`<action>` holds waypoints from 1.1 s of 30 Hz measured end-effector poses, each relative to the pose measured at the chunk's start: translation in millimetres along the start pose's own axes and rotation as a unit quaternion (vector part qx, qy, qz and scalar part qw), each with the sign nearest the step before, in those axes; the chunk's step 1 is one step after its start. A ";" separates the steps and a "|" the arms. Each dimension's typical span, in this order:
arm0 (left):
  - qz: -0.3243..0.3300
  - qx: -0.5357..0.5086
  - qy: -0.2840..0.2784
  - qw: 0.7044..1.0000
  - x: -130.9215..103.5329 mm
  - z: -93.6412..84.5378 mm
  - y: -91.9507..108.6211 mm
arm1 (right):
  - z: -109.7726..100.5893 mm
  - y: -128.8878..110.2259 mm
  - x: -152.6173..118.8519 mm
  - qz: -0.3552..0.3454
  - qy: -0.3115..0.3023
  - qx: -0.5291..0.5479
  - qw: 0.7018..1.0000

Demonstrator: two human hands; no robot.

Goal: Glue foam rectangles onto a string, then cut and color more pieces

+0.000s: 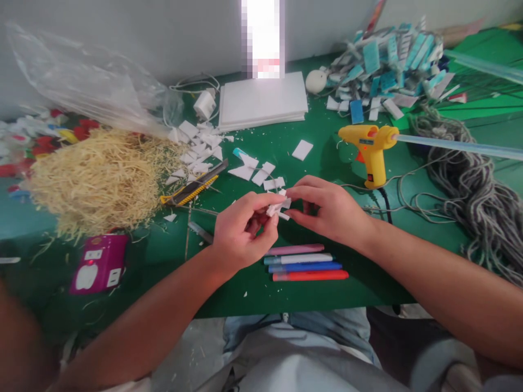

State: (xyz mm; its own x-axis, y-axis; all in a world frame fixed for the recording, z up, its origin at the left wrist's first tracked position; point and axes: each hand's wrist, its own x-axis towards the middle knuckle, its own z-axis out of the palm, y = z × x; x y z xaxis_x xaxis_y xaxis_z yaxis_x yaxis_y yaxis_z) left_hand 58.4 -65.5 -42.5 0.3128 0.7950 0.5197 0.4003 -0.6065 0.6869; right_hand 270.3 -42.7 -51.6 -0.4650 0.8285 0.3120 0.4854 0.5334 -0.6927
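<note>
Between my two hands is a small cluster of white foam board pieces (pixel 276 206). My left hand (pixel 244 228) pinches it between thumb and forefinger from the left. From the right, the fingertips of my right hand (pixel 327 209) close on its edge. Just beyond lie cut white foam scraps (pixel 263 173), one with a light blue end, and a thin cord runs near them. Several felt-tip markers (pixel 306 268) in pink, teal, blue and red lie below my hands. A yellow glue gun (pixel 370 152) with a clear glue stick rests right of my right hand.
A box cutter (pixel 196 182) lies left, beside straw-like shreds (pixel 98 179) and a purple power socket (pixel 100 264). White boards (pixel 263 100) are stacked at the back. Blue-and-white foam pieces (pixel 384 60) and grey yarn (pixel 469 179) fill the right. Another person's arm (pixel 20 337) shows lower left.
</note>
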 end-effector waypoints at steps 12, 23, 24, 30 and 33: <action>0.004 0.078 0.014 0.997 4.1 -1.9 -2.9 | -6.5 -2.6 -0.8 0.032 0.075 0.051 0.995; -0.090 0.063 -0.045 0.993 7.8 -4.5 -12.6 | -19.2 -19.5 1.0 0.207 0.133 0.172 0.954; -0.116 0.039 -0.057 0.991 8.5 -5.4 -12.5 | -19.6 -20.4 1.1 0.225 0.140 0.196 0.944; -0.267 -0.096 -0.060 0.957 16.9 -16.9 -6.0 | -20.9 -19.6 4.6 0.269 0.179 0.301 0.897; -0.316 -0.164 -0.058 0.933 21.6 -23.3 -5.0 | -20.7 -17.9 6.5 0.285 0.197 0.339 0.875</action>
State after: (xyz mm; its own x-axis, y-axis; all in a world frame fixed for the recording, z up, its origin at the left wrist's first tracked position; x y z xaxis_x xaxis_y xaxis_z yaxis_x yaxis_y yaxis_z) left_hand 43.1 -45.2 -22.9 0.2015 0.9756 -0.0875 0.2565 0.0337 0.9660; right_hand 273.9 -43.3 -23.8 0.0662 0.9925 -0.1023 -0.0577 -0.0986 -0.9935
